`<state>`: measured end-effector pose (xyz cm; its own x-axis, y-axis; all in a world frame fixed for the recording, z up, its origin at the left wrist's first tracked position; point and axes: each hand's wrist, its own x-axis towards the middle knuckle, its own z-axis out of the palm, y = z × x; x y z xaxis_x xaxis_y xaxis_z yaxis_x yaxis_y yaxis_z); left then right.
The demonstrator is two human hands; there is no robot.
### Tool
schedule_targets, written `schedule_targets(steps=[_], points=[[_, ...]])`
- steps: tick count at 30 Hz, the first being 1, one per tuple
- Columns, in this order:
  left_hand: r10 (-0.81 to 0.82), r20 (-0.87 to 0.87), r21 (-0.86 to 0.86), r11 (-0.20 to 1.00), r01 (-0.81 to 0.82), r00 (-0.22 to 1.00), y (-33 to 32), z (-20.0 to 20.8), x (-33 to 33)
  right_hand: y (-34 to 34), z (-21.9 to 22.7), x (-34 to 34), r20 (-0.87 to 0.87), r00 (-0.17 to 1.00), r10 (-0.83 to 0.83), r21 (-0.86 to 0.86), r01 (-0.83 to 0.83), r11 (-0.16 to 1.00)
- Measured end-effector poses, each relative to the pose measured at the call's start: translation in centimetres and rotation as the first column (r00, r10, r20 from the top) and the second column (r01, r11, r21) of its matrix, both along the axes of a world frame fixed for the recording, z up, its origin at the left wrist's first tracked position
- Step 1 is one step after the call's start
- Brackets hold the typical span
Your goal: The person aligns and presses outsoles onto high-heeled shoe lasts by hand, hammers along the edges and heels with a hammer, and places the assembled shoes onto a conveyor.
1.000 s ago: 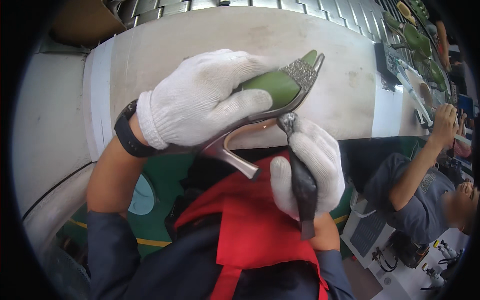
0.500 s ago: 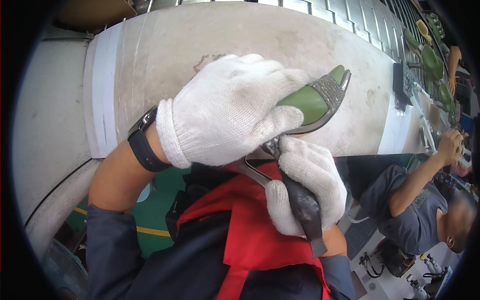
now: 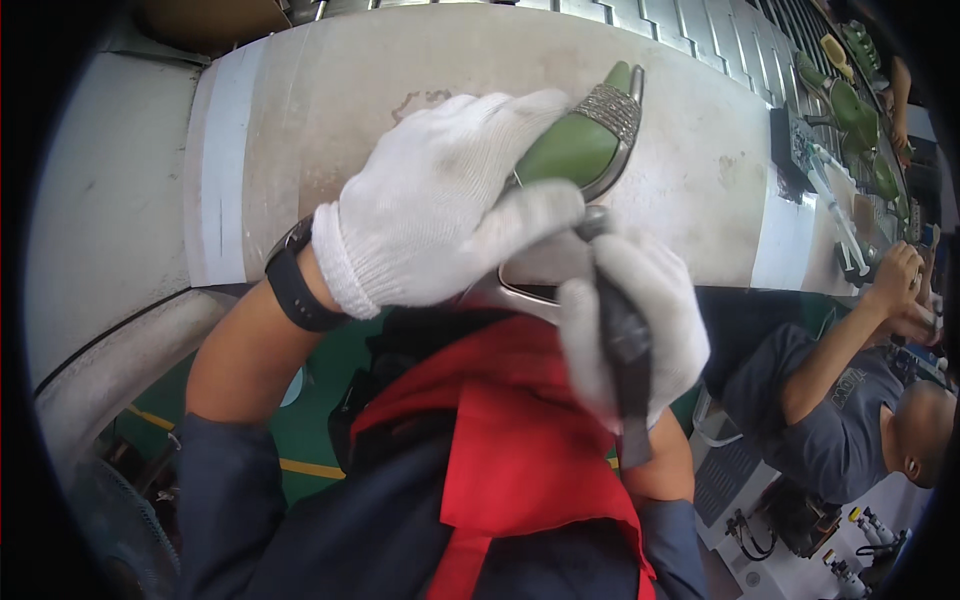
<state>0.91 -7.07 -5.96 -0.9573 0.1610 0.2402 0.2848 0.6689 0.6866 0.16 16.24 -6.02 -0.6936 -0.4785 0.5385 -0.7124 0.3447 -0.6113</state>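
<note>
Gripping a dark tool upright, the right hand sets its tip against the green shoe, which the left hand clasps just above, steadying it over the pale surface beyond.

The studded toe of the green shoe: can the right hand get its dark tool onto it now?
Probably yes. The studded toe sticks out bare past the left hand, and the dark tool in the right hand already ends just below it, nothing between.
</note>
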Motion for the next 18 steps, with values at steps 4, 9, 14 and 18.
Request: schedule_targets(steps=[4, 9, 14, 18], points=[[0.0, 0.016, -0.097, 0.995, 0.001, 1.0, 0.0, -0.1, 1.2, 2.2, -1.0, 0.2, 0.143, 0.989, -0.042, 0.003, 0.042, 0.999], [0.008, 0.037, -0.064, 0.998, -0.006, 0.999, 0.3, 0.2, 1.3, 0.4, 0.8, 0.5, 0.151, 0.981, 0.119, -0.071, -0.109, 0.992], [0.012, -0.026, -0.041, 0.999, -0.013, 1.0, 0.6, -0.3, 1.0, -0.9, 1.7, -0.4, 0.062, 0.992, 0.108, 0.08, -0.113, 0.99], [0.017, 0.009, -0.083, 0.996, -0.016, 1.0, 0.7, 0.0, 1.0, -1.4, 2.0, -0.7, 0.03, 0.995, 0.093, 0.12, -0.096, 0.988]])
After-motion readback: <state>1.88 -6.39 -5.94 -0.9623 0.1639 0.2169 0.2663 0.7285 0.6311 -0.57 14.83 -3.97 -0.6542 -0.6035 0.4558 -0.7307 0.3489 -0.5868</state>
